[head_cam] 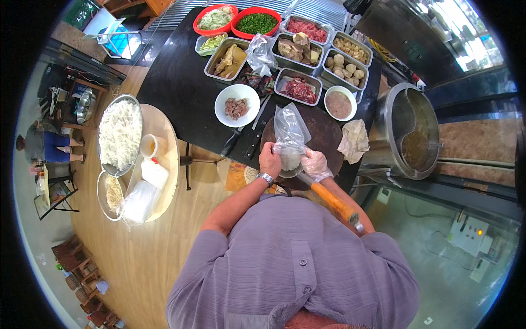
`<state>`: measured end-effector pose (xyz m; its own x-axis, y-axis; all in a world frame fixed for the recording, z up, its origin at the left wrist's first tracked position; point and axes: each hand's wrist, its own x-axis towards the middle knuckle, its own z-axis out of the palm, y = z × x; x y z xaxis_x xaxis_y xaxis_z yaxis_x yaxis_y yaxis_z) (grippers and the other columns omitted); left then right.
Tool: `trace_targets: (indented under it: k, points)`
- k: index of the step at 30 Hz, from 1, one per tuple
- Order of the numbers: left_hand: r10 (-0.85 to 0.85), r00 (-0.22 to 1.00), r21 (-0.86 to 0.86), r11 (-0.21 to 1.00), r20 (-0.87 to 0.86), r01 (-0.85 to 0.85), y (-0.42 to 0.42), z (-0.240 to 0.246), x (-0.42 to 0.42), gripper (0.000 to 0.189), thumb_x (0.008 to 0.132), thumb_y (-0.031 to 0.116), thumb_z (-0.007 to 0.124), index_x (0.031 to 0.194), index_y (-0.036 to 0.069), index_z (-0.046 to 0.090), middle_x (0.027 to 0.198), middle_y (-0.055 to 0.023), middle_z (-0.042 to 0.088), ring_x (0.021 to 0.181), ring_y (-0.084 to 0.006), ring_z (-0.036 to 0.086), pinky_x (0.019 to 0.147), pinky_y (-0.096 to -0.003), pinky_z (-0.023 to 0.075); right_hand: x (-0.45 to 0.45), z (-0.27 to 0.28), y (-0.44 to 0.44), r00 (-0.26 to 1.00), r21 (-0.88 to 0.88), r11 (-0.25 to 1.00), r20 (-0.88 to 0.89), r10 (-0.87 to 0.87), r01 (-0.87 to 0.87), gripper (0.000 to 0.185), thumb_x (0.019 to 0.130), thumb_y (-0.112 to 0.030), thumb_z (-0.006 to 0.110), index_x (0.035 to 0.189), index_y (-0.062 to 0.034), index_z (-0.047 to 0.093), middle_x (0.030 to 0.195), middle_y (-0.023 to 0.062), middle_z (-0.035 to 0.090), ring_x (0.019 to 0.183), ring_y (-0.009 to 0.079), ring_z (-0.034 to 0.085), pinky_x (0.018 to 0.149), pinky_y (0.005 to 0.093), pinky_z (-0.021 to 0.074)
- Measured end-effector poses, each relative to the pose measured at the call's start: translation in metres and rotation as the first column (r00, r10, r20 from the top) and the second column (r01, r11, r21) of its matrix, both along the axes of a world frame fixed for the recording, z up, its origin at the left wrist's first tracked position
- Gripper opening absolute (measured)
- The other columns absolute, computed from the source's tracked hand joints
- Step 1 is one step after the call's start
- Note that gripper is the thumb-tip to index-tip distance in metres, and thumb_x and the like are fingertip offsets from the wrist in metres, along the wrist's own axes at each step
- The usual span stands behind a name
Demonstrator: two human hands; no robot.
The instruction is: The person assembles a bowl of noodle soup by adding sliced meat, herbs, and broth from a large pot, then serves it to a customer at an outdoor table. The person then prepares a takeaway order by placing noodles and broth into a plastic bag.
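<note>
My left hand [270, 159], with a wristwatch, grips the left side of a clear plastic bag [289, 123]. My right hand [316, 164], in a clear plastic glove, holds the bag's other side. Between them the bag meets the round end of a noodle strainer [288, 172], which holds white noodles [289, 159]. Whether the noodles lie inside the bag, I cannot tell. The strainer's wooden handle [333, 201] points back over my right forearm. Below is a round chopping board [328, 135]. Two knives [255, 140] lie left of it, beside a white bowl of meat slices [236, 109].
Metal trays of meat [300, 90] and meatballs [345, 69] line the black table's far side. Red baskets [257, 22] hold chopped greens and onion. A divided soup pot [419, 131] stands right, past a cloth [354, 140]. Noodles fill a colander [120, 133] on a round stool at left.
</note>
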<state>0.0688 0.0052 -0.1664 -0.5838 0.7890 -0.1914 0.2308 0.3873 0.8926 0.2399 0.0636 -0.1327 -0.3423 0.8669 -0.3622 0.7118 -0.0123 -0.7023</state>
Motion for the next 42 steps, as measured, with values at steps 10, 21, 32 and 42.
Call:
trace_targets:
  k: [10, 21, 32, 42]
  points:
    - [0.062, 0.988, 0.247, 0.969, -0.144, -0.025, 0.02, 0.047, -0.02, 0.013, 0.09, 0.012, 0.068, 0.096, 0.0, 0.068, 0.088, -0.0098, 0.068, 0.072, -0.0184, 0.064, 0.066, -0.0312, 0.0512, -0.009, 0.017, 0.109, 0.926, 0.051, 0.93, 0.127, 0.355, -0.364, 0.021, 0.08, -0.016, 0.065, 0.098, -0.0082, 0.074, 0.092, 0.0166, 0.072, 0.09, 0.0306, 0.07, 0.08, 0.0389, 0.0552]
    - [-0.086, 0.986, 0.234, 0.971, 0.141, 0.051, 0.021, 0.063, -0.021, 0.013, 0.09, 0.013, 0.072, 0.089, 0.0, 0.069, 0.072, -0.0045, 0.069, 0.063, -0.0062, 0.059, 0.057, -0.0257, 0.0477, -0.06, 0.121, 0.158, 0.07, -0.092, 0.2, 0.735, 0.675, -0.975, 0.017, 0.066, -0.008, 0.075, 0.082, -0.0114, 0.077, 0.089, 0.0105, 0.074, 0.091, 0.0296, 0.072, 0.08, 0.0351, 0.0572]
    - [-0.262, 0.952, 0.056, 0.96, -0.156, 0.273, 0.017, 0.095, -0.011, 0.043, 0.094, 0.037, 0.061, 0.072, 0.001, 0.067, 0.064, -0.0222, 0.06, 0.059, -0.0401, 0.062, 0.054, -0.0455, 0.0469, -0.078, 0.119, 0.175, -0.284, -0.416, 0.003, 0.625, 0.727, -0.909, 0.021, 0.064, -0.017, 0.081, 0.08, -0.0038, 0.076, 0.087, 0.014, 0.075, 0.088, 0.03, 0.072, 0.08, 0.0367, 0.0585]
    - [-0.395, 0.891, -0.031, 0.917, -0.224, 0.398, 0.022, 0.099, -0.005, 0.05, 0.098, 0.041, 0.053, 0.07, 0.003, 0.069, 0.065, -0.0223, 0.061, 0.061, -0.0419, 0.063, 0.057, -0.0501, 0.0484, -0.064, 0.098, 0.191, -0.359, -0.504, -0.046, 0.545, 0.757, -0.862, 0.024, 0.072, -0.015, 0.079, 0.093, -0.0042, 0.076, 0.095, 0.0158, 0.074, 0.094, 0.0323, 0.071, 0.081, 0.0396, 0.0577]
